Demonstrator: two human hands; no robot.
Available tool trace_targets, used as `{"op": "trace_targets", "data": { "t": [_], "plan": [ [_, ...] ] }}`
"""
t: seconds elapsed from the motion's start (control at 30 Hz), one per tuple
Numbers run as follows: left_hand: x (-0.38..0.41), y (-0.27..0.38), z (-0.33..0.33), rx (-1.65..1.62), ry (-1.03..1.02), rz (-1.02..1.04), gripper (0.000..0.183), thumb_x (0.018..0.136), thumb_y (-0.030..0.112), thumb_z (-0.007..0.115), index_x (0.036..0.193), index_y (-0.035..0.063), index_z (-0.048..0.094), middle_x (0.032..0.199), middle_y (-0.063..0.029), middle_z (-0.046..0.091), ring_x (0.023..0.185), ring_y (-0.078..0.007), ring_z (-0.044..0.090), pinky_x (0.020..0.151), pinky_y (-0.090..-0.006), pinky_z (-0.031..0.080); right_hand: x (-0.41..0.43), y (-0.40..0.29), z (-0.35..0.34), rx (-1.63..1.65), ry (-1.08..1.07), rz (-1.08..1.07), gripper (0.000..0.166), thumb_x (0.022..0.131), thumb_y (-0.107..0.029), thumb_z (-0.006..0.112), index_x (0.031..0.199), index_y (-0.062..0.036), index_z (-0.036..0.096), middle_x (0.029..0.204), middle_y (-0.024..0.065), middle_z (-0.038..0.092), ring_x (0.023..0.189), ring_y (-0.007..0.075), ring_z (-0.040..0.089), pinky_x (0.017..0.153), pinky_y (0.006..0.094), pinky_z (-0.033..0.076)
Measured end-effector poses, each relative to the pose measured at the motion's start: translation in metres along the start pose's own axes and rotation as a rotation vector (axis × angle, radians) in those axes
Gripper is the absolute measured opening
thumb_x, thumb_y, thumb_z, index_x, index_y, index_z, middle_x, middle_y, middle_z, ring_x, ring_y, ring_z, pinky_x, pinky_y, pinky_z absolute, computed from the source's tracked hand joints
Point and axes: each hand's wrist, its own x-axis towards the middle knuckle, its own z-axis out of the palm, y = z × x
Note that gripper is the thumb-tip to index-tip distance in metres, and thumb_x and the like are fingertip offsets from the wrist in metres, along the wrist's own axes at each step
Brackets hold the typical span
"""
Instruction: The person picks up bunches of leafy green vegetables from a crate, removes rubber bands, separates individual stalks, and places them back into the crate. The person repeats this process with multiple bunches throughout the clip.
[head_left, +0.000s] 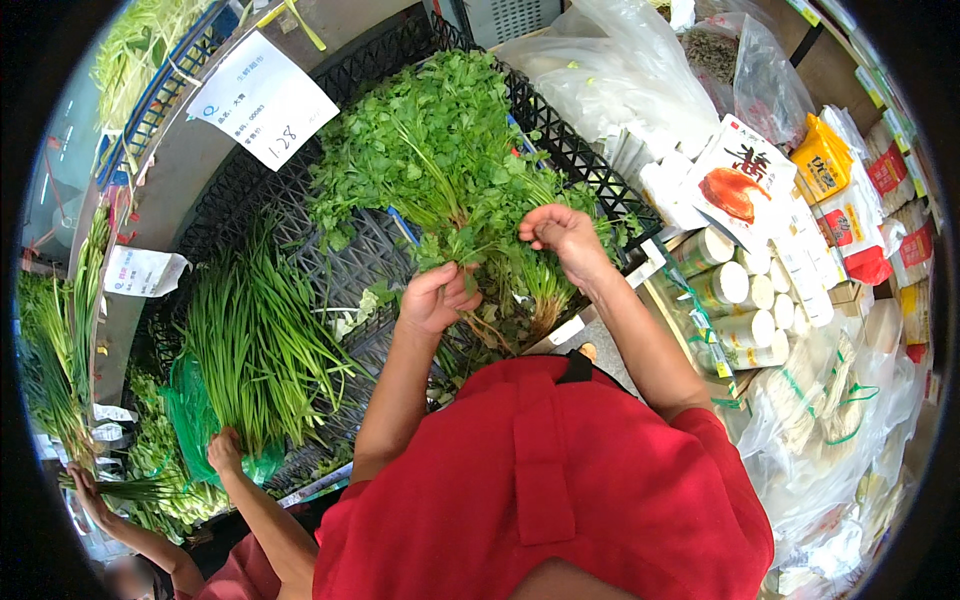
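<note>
A large heap of leafy green cilantro (420, 135) lies in a black plastic crate (592, 169) before me. My left hand (442, 296) is closed on a few cilantro stems at the heap's near edge, with leaves showing above the fist and thin roots below. My right hand (559, 236) hovers over the heap's right part, fingers curled; whether it pinches a sprig I cannot tell. Below it lies a small bunch with pale stems and brown roots (549, 307). Long flat garlic chives (262, 330) spread to the left, partly on a green plastic bag (195, 420).
Another person's hand (225, 450) touches the green bag; that person's other hand (88, 495) holds thin green stalks at lower left. A price card (262, 101) hangs at the crate's back. Packaged goods (739, 180) and wrapped noodle rolls (724, 285) stand right.
</note>
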Motion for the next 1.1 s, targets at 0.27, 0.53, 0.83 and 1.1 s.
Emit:
{"op": "trace_targets", "data": {
  "t": [0.27,0.53,0.83,1.1],
  "plan": [
    [0.004,0.014,0.025,0.051,-0.115,-0.033,0.035,0.087,0.029,0.048,0.104,-0.0004,0.056,0.053,0.0065,0.036,0.048,-0.0090,0.033,0.051,-0.0258,0.028,0.011,-0.003,0.030,-0.093,-0.326,-0.159,0.042,0.080,0.000,0.052,0.121,0.0031,0.048,0.112,0.0059,0.055,0.100,0.0108,0.050,0.085,0.0244,0.039],
    [-0.003,0.041,0.043,-0.048,-0.199,0.095,0.044,0.088,0.028,0.050,0.114,-0.0078,0.046,0.059,0.0036,0.039,0.046,-0.0077,0.034,0.046,-0.0237,0.030,0.016,-0.022,0.024,-0.018,-0.443,0.051,0.029,0.076,-0.004,0.065,0.104,0.0005,0.059,0.086,0.0054,0.064,0.073,0.0108,0.058,0.066,0.0238,0.046],
    [-0.016,0.057,0.017,0.034,-0.109,0.127,0.045,0.090,0.026,0.048,0.117,-0.0097,0.044,0.061,0.0022,0.040,0.046,-0.0069,0.033,0.048,-0.0242,0.028,0.024,-0.047,-0.003,-0.036,-0.373,0.007,0.017,0.079,-0.008,0.065,0.093,0.0006,0.064,0.076,0.0033,0.062,0.064,0.0089,0.055,0.059,0.0220,0.045],
    [-0.023,0.057,0.035,0.521,0.164,-0.012,0.036,0.077,0.003,0.063,0.109,0.0008,0.047,0.063,-0.0014,0.047,0.045,-0.0084,0.038,0.042,-0.0239,0.027,0.022,-0.105,-0.007,-0.525,-0.404,-0.068,0.019,0.082,-0.010,0.060,0.097,0.0011,0.063,0.076,0.0009,0.062,0.070,0.0064,0.055,0.064,0.0215,0.044]
  ]
}}
